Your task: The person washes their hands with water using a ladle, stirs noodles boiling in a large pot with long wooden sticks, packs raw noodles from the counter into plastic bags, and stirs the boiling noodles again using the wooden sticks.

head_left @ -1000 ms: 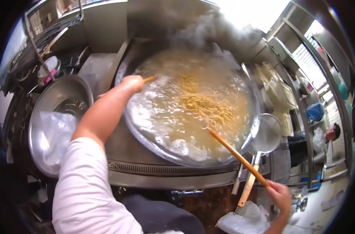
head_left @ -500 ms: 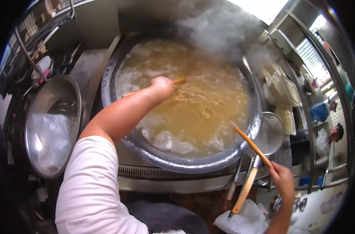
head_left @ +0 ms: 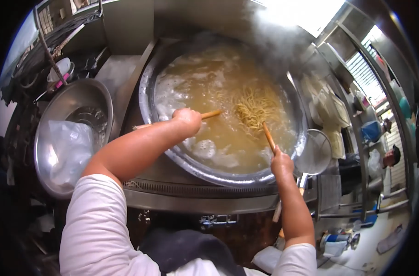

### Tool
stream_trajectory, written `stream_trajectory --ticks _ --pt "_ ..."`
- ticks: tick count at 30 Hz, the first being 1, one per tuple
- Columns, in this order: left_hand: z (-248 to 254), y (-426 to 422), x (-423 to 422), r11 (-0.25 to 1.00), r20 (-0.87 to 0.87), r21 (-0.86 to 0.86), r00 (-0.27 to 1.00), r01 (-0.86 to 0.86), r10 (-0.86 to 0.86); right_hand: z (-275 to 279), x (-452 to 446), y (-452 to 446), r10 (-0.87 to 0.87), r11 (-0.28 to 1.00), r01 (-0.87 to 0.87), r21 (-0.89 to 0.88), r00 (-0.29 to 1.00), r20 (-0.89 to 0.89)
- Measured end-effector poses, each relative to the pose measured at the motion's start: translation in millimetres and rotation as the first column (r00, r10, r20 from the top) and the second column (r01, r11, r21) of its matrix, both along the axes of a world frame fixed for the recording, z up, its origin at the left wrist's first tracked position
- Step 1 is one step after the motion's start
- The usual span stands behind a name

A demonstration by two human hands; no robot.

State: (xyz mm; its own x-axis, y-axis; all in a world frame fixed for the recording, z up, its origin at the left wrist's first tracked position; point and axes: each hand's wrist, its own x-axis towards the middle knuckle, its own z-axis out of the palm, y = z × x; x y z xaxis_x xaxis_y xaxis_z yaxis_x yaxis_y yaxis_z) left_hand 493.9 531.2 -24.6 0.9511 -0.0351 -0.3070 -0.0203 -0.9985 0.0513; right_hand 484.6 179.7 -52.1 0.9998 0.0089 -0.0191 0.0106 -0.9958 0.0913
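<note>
A large round metal pot holds cloudy, foaming, steaming liquid. Yellow noodles are bunched at the surface right of its middle. My left hand is closed on a wooden stick over the pot's left part, its tip at the liquid. Over the near right rim, my right hand grips a second wooden stick, whose far end touches the near edge of the noodles.
On the left sits a steel bowl with a clear plastic bag in it. A round strainer lies right of the pot, near stacked pale baskets. A person is at far right, beyond metal shelving.
My right hand has moved left and forward over the pot with its stick. The noodles are bunched at the right again after being spread out. The view has shifted slightly.
</note>
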Motion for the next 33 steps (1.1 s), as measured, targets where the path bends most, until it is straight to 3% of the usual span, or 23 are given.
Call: stream_trajectory --ticks 5,7,12,14,17,22,26,29,31,33 --pt "20 41 -61 0.998 -0.021 -0.008 0.998 0.058 -0.059 40 -71 -11 -0.030 0.993 0.022 -0.113 0.997 -0.065" --pt "24 55 -85 0.997 -0.009 -0.013 0.997 0.080 -0.080 98 -103 0 -0.114 0.988 0.105 -0.112 0.991 -0.074" --pt "17 79 -118 0.989 -0.023 -0.012 0.989 0.146 -0.146 283 -205 39 -0.039 0.999 0.041 -0.016 0.996 0.075" --pt "14 84 -126 0.990 -0.019 -0.026 0.990 0.138 -0.139 322 -242 42 0.026 0.999 -0.019 -0.048 0.987 0.160" --pt "9 90 -134 0.993 0.016 -0.026 0.993 0.119 -0.119 337 -253 71 -0.018 1.000 0.019 -0.023 0.999 0.052" --pt "8 109 -148 0.987 -0.065 -0.123 0.991 0.106 -0.115 251 -182 76 0.048 0.983 -0.071 -0.167 0.989 -0.136" --pt "18 150 -171 0.950 -0.207 -0.311 0.974 0.023 -0.091 141 -95 58 0.155 0.987 -0.160 -0.028 0.981 -0.118" --pt "18 205 -199 0.860 -0.234 -0.507 0.970 -0.063 -0.067 77 -42 53 0.068 0.990 -0.055 0.131 0.993 -0.097" --pt "48 230 -217 0.715 -0.439 -0.591 0.892 -0.374 0.104 58 -4 57 0.061 0.976 -0.040 0.216 0.994 -0.091" --pt "90 235 -221 0.681 -0.518 -0.507 0.818 -0.528 0.249 24 19 54 0.012 0.953 0.010 0.304 0.997 -0.072"
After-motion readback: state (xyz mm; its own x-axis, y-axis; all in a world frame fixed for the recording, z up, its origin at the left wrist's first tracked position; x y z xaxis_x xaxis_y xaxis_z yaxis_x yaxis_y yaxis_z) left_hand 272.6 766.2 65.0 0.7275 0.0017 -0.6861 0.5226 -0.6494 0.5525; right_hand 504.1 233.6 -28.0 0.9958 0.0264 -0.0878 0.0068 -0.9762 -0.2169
